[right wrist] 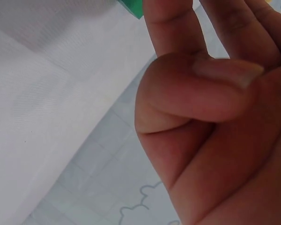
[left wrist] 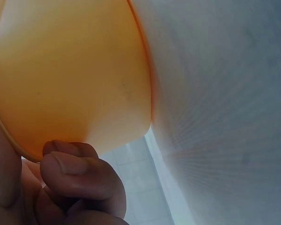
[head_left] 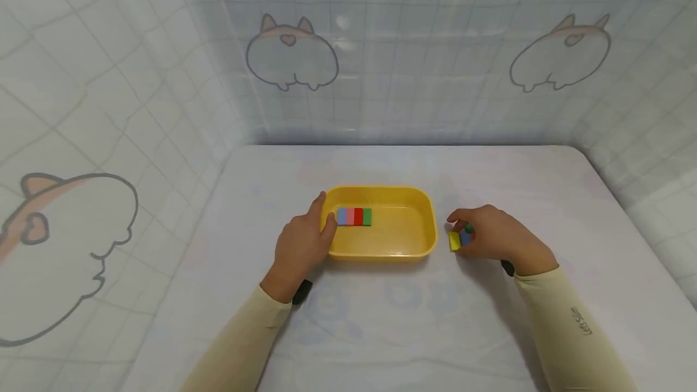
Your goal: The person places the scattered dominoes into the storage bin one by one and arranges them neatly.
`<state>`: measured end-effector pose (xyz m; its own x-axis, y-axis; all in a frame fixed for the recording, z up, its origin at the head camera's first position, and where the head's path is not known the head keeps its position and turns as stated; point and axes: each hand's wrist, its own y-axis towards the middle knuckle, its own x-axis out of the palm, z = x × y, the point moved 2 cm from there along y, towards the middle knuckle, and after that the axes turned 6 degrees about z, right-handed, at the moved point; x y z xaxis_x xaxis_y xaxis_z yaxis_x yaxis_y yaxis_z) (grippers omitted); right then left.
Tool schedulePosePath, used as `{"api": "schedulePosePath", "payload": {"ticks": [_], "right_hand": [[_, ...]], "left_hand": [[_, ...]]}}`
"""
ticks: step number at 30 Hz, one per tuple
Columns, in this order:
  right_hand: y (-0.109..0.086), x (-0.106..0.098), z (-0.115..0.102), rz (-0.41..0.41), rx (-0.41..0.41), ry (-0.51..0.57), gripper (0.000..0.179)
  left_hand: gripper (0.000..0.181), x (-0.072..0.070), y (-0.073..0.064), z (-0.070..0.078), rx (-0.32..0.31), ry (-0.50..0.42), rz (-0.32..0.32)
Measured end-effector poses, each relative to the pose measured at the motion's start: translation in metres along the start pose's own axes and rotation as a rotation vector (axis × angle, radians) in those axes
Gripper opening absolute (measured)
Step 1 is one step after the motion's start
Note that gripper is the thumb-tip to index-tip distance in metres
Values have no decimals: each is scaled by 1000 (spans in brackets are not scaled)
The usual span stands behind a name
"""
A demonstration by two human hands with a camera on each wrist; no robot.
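A yellow plastic tray [head_left: 400,231] sits on the table. My left hand [head_left: 302,244] grips its left end, thumb over the rim and the other fingers outside. The left wrist view shows curled fingers [left wrist: 79,176] against the tray wall. Inside the tray, a blue, a pink, a red and a green block [head_left: 367,217] stand side by side. Right of the tray, my right hand [head_left: 492,235] bends its fingers and thumb around a yellow block [head_left: 454,241], a blue block [head_left: 465,238] and a green block [head_left: 469,228], which it partly hides. A green corner shows beside a finger [right wrist: 171,23].
The pale cloth-covered table [head_left: 403,331] reaches back to a tiled-pattern wall covering [head_left: 414,77] with animal drawings. Similar covering closes in the left and right sides. A narrow gap of table lies between the tray and my right hand.
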<state>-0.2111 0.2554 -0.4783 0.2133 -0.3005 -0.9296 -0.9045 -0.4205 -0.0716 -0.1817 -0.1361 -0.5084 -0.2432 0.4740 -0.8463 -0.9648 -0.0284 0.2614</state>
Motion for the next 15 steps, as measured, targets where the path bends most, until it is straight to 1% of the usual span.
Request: {"api": "schedulePosePath", "payload": {"ticks": [3, 7, 10, 12, 15], "right_hand": [[1, -2, 3, 16, -5, 13, 53], [1, -2, 3, 13, -26, 46, 53], [2, -2, 3, -2, -27, 64, 54], [4, 0, 4, -15, -9, 71, 54], [7, -2, 5, -51, 23, 108, 55]], "left_hand": [[65, 1, 3, 2, 4, 0, 7], [65, 2, 3, 2, -23, 17, -15], [65, 2, 1, 1, -38, 28, -34], [66, 1, 0, 0, -37, 24, -36], [65, 1, 0, 1, -25, 13, -22]]}}
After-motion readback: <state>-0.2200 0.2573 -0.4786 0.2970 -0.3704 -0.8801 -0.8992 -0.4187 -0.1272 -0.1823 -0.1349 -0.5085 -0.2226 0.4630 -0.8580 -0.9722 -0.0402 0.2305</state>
